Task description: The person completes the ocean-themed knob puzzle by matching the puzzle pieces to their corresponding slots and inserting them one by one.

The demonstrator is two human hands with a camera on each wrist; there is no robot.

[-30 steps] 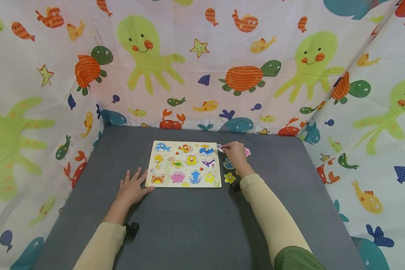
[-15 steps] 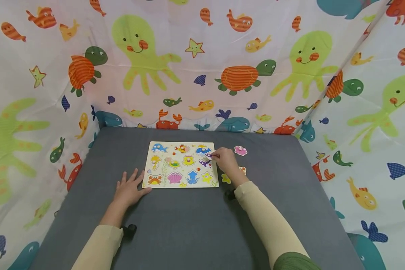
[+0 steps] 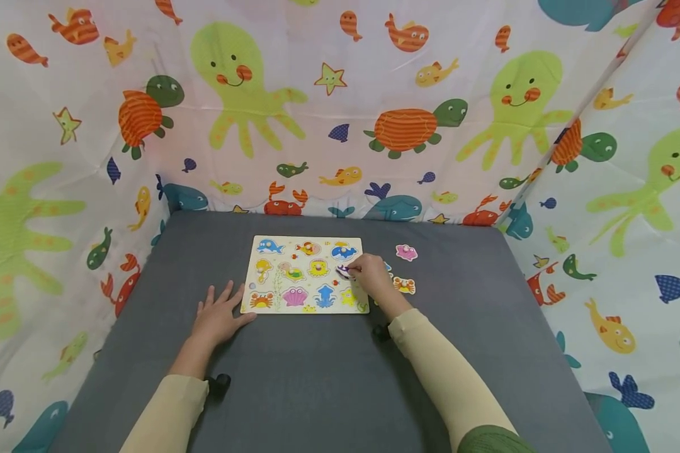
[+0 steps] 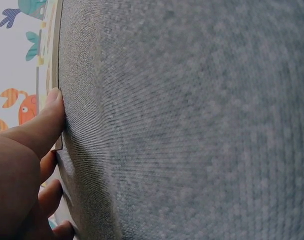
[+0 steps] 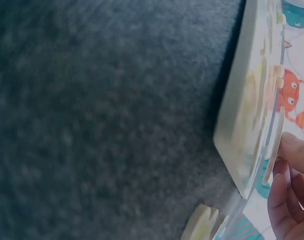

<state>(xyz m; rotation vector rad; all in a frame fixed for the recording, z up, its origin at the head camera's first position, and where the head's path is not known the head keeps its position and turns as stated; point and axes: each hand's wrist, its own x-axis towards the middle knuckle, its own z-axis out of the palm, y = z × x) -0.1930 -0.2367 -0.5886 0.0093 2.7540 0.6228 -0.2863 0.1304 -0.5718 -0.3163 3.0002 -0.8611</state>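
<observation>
A pale wooden puzzle board with colourful sea animals lies flat on the grey table. My left hand rests at its near left corner, fingers spread along the left side and thumb at the front edge; the left wrist view shows the thumb touching the board's edge. With fingertips and thumb, my right hand pinches a purple and white puzzle piece over the matching purple picture on the board's right side. Seen edge-on in the right wrist view, the thin piece is tilted, just above the board.
Right of the board lie a pink piece and an orange crab piece. A blue piece is mostly hidden behind my right hand. A white curtain printed with sea animals surrounds the table's back and sides.
My right hand has carried the purple and white piece left from beyond the board's right edge, then down and nearer to the purple picture. The left hand has stayed at its corner.
</observation>
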